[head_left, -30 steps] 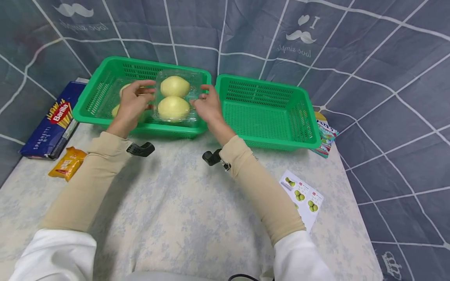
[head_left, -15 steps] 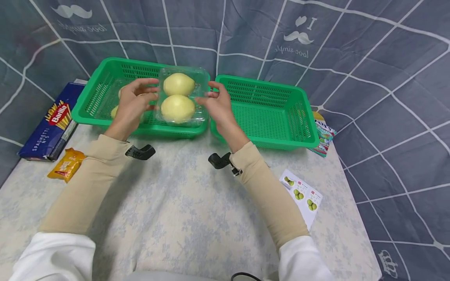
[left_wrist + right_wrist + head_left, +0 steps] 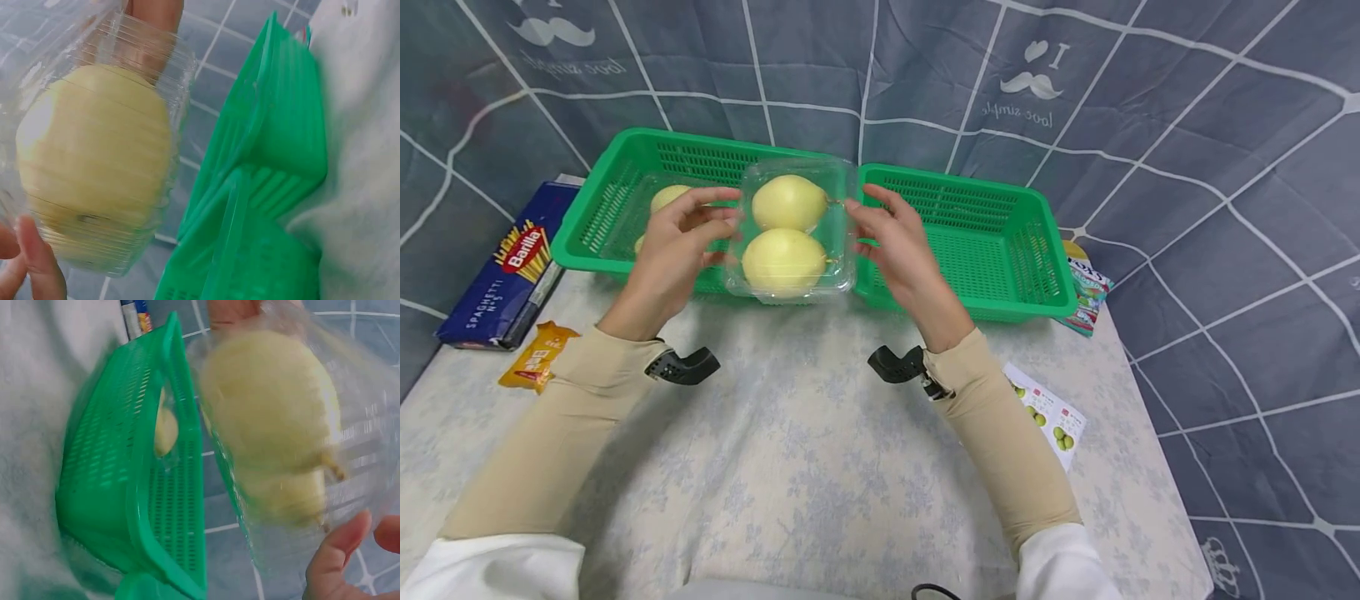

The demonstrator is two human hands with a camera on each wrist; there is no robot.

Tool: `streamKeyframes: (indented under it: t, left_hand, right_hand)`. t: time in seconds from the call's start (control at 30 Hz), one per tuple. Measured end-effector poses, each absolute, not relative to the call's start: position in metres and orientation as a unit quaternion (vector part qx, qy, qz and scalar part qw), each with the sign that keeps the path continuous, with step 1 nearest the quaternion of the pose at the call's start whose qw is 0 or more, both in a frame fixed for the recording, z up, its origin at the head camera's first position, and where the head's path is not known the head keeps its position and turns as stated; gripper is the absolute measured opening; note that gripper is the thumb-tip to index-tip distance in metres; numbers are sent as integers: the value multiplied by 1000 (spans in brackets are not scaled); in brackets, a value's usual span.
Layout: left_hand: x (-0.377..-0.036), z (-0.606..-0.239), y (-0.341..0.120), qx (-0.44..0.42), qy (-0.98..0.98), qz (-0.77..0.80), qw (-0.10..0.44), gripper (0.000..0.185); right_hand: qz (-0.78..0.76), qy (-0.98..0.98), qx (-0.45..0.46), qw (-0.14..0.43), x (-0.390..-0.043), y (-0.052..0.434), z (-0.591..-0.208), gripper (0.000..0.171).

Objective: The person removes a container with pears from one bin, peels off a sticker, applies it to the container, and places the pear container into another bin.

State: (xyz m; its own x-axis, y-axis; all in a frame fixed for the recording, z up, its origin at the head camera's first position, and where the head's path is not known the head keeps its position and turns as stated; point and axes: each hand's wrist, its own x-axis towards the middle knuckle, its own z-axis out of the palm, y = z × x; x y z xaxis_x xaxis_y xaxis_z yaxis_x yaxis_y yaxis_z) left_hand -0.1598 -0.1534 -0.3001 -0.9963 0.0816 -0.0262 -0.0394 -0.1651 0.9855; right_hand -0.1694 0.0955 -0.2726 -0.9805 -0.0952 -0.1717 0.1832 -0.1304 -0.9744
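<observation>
Both hands are clamped on a clear clamshell of two pears (image 3: 790, 242) at the centre of the frame, the left hand (image 3: 673, 242) gripping its left edge and the right hand (image 3: 898, 246) its right. It is held up in front of the seam between the left green basket (image 3: 617, 225) and the right green basket (image 3: 992, 250).

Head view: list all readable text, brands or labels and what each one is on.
"Barilla", "SPAGHETTI" and "N°5" on the blue pasta box.
"I", a moustache sign and "love simple", mirrored, on the grey backdrop cloth; again at its top left.
Orange snack packet: print too small to read.
White card with green fruit pictures: text too small.
Colourful packet behind the right green basket: lettering not legible.
</observation>
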Motion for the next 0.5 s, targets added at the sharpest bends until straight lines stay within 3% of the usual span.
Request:
streamKeyframes:
  t: [0.5]
  left_hand:
    - [-104,-320,-141,37,683,720,115,39]
  right_hand:
    - [-716,684,2,141,-120,129,-298,42]
